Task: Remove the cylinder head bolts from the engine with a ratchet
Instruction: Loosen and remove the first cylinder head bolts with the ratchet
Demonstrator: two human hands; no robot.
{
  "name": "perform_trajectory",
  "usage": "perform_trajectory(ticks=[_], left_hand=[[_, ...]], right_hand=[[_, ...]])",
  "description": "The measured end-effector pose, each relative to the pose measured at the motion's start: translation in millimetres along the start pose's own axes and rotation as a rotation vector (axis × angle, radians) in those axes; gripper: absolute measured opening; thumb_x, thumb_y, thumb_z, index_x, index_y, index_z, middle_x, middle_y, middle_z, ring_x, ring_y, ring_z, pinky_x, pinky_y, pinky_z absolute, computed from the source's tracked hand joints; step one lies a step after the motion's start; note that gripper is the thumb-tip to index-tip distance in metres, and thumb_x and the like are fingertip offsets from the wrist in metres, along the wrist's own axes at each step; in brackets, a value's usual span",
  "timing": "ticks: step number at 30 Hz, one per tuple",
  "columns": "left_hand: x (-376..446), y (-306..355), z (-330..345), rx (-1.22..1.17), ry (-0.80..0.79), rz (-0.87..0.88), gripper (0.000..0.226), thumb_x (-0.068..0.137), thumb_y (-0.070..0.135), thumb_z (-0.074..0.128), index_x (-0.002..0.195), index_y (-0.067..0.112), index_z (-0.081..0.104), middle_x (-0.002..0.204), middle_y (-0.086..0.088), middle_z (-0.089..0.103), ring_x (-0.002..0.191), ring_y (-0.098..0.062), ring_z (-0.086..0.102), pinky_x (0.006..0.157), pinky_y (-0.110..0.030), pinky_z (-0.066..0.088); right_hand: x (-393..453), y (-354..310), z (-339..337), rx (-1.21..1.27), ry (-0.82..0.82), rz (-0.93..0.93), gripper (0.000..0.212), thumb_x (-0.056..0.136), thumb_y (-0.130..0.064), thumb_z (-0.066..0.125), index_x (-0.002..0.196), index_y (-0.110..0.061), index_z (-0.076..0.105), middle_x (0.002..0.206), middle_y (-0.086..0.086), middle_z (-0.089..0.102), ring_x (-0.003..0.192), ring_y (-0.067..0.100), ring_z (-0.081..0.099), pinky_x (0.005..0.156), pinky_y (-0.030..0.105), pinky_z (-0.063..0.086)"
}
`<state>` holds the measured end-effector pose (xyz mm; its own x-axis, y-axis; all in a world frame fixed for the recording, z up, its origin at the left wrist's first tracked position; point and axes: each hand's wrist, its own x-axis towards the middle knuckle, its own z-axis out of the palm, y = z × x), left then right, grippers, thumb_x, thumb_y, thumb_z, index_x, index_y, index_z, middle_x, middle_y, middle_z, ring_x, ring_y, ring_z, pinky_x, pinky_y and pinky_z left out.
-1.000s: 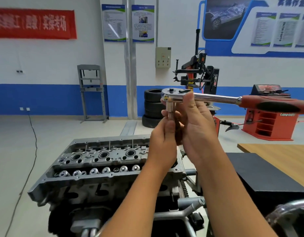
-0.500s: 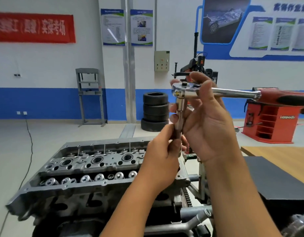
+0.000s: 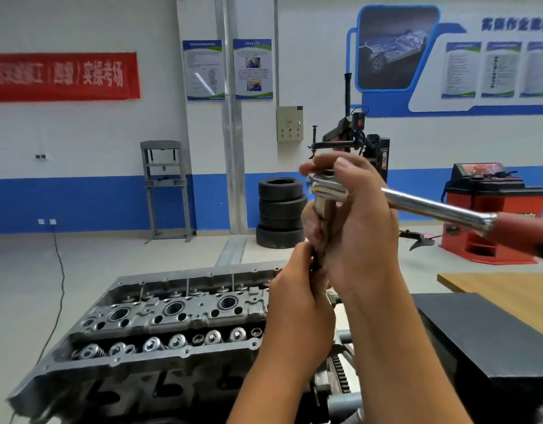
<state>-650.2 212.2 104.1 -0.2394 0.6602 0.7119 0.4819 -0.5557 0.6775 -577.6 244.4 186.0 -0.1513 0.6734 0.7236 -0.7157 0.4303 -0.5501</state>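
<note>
Chrome gleamed on the ratchet (image 3: 423, 206), held up in the air above the right end of the engine (image 3: 160, 325), its red grip running off toward the right edge. The right hand (image 3: 358, 228) was wrapped around the ratchet head, fingers (image 3: 313, 169) curled over its top. The left hand (image 3: 297, 313) gripped the lower part of the dark extension (image 3: 320, 240) hanging from the head (its tip was hidden in the fist). Behind stood stacked tyres (image 3: 280, 212) and a wooden counter (image 3: 508, 289) at right.
</note>
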Motion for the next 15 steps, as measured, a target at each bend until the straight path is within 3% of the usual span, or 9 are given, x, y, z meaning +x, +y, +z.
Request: perform_trajectory(ticks=[4, 9, 13, 15], left_hand=[[-1.9, 0.3, 8.6, 0.005, 0.070, -0.008, 0.034, 0.103, 0.006, 0.054, 0.110, 0.038, 0.060, 0.093, 0.020, 0.071, 0.087, -0.009, 0.066, 0.073, -0.029, 0.053], [-3.4, -2.5, 14.9, -0.033, 0.140, -0.021, 0.035, 0.100, 0.001, 0.057, 0.117, 0.030, 0.067, 0.093, 0.015, 0.074, 0.089, -0.009, 0.070, 0.075, -0.033, 0.057], [-4.6, -3.3, 13.9, -0.072, 0.114, -0.012, 0.026, 0.099, 0.007, 0.063, 0.100, 0.032, 0.066, 0.079, 0.021, 0.071, 0.073, 0.000, 0.066, 0.059, -0.009, 0.044], [-3.8, -4.0, 12.6, -0.038, 0.087, -0.011, 0.022, 0.098, 0.014, 0.066, 0.091, 0.035, 0.062, 0.078, 0.025, 0.069, 0.071, 0.003, 0.064, 0.057, -0.009, 0.044]], right_hand=[[0.1, -7.5, -9.4, 0.041, -0.013, 0.074, 0.033, 0.089, -0.042, 0.068, 0.106, -0.014, 0.064, 0.113, 0.018, 0.071, 0.056, 0.026, 0.054, 0.056, 0.034, 0.040], [-9.6, -2.1, -7.5, -0.200, 0.080, -0.118, 0.041, 0.086, -0.034, 0.079, 0.116, -0.011, 0.064, 0.095, 0.006, 0.074, 0.068, 0.033, 0.071, 0.059, 0.040, 0.053], [-19.3, 7.2, 4.4, -0.225, 0.167, -0.214, 0.039, 0.093, -0.027, 0.076, 0.124, -0.012, 0.059, 0.092, 0.001, 0.074, 0.074, 0.027, 0.074, 0.064, 0.031, 0.058], [-23.5, 12.4, 9.3, -0.180, 0.223, -0.258, 0.046, 0.091, -0.033, 0.072, 0.127, -0.010, 0.056, 0.089, -0.001, 0.073, 0.075, 0.025, 0.074, 0.065, 0.033, 0.060]])
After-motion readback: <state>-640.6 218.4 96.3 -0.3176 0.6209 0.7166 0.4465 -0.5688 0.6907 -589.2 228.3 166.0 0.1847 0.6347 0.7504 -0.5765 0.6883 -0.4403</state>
